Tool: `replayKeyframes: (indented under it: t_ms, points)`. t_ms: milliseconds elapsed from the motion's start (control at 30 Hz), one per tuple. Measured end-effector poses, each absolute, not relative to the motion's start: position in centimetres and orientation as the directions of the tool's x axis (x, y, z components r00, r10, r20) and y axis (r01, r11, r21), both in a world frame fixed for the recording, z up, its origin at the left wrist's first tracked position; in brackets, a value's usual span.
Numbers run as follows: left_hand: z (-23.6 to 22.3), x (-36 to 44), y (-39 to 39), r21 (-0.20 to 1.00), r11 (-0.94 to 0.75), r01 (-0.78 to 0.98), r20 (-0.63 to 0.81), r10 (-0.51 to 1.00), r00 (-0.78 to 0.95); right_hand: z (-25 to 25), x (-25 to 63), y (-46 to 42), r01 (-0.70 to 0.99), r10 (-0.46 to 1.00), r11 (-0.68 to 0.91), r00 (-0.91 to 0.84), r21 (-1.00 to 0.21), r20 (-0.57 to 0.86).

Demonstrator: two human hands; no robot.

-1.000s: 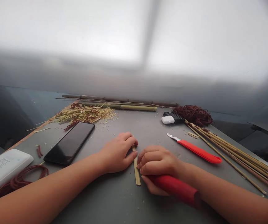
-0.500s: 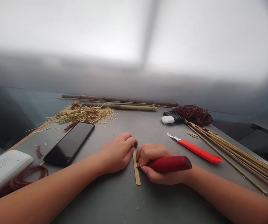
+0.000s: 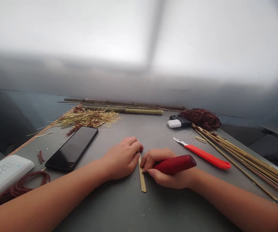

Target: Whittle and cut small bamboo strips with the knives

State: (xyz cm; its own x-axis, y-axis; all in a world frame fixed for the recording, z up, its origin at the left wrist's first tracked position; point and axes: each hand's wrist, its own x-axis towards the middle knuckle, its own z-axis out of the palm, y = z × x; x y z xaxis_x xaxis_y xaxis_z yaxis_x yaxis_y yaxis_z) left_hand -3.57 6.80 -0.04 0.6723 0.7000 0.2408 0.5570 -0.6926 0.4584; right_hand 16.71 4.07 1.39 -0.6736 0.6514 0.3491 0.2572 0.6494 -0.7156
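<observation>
A flat bamboo strip (image 3: 142, 183) lies lengthwise on the grey table in front of me. My left hand (image 3: 125, 158) is closed on its far end, pressing it down. In my right hand (image 3: 164, 167) is a tool with a dark red handle (image 3: 176, 163), gripped low and tilted to the right. The tool's working end is hidden by my fingers, so its kind does not show. My right fingertips touch or nearly touch the strip's right edge, close to its middle.
Right: an orange-handled craft knife (image 3: 207, 156), bamboo sticks (image 3: 245, 156), a brown cord bundle (image 3: 200, 118), a white case (image 3: 174, 123). Left: a phone (image 3: 73, 148), a white power bank (image 3: 7, 177), cord (image 3: 24, 187), shavings (image 3: 88, 118). Bamboo poles (image 3: 143, 111) lie behind.
The red handle has tipped up a little and its butt end has shifted slightly left as my right hand turns. My left hand and the strip stay in place.
</observation>
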Motion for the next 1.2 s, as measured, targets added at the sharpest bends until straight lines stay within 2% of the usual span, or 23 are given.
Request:
replayKeyframes:
  t_ms: [100, 200, 433, 533, 667, 733, 900, 1000, 1100, 1167, 1200]
  points:
    - [0.0, -3.6, 6.7, 0.461, -0.693, 0.555, 0.243, 0.7, 0.672, 1.5, 16.8, 4.3, 0.26, 0.707, 0.536, -0.658, -0.803, 0.259]
    - [0.0, -3.6, 6.7, 0.46, -0.692, 0.556, 0.241, 0.701, 0.671, 1.4, 16.8, 4.4, 0.249, 0.717, 0.488, -0.661, -0.837, 0.221]
    - [0.4, -3.7, 6.6, 0.466, -0.677, 0.57, 0.214, 0.711, 0.67, 1.6, 17.1, 4.5, 0.248, 0.674, 0.554, -0.693, -0.795, 0.254]
    - [0.5, -3.8, 6.6, 0.458, -0.681, 0.571, 0.199, 0.705, 0.681, 1.6, 16.8, 4.1, 0.24, 0.608, 0.683, -0.711, -0.69, 0.354]
    - [0.5, -3.8, 6.6, 0.449, -0.687, 0.571, 0.205, 0.701, 0.683, 1.3, 16.3, 3.6, 0.209, 0.446, 0.867, -0.732, -0.453, 0.515]
    - [0.6, -3.8, 6.6, 0.45, -0.689, 0.568, 0.21, 0.7, 0.682, 1.2, 16.3, 3.6, 0.223, 0.446, 0.874, -0.723, -0.432, 0.528]
    - [0.5, -3.8, 6.7, 0.455, -0.685, 0.569, 0.213, 0.705, 0.677, 1.5, 16.5, 4.2, 0.386, 0.618, 0.765, -0.668, -0.516, 0.415]
    - [0.4, -3.8, 6.8, 0.465, -0.685, 0.56, 0.219, 0.702, 0.677, 1.6, 16.5, 4.1, 0.324, 0.561, 0.798, -0.709, -0.509, 0.428]
    - [0.4, -3.9, 6.8, 0.461, -0.688, 0.561, 0.214, 0.699, 0.682, 1.4, 16.4, 3.7, 0.256, 0.422, 0.896, -0.745, -0.362, 0.517]
    - [0.4, -3.9, 6.8, 0.461, -0.685, 0.564, 0.209, 0.702, 0.681, 1.2, 16.3, 3.3, 0.241, 0.333, 0.941, -0.772, -0.236, 0.542]
    - [0.4, -4.0, 6.8, 0.463, -0.683, 0.565, 0.207, 0.704, 0.68, 1.1, 16.3, 3.2, 0.236, 0.313, 0.949, -0.779, -0.209, 0.543]
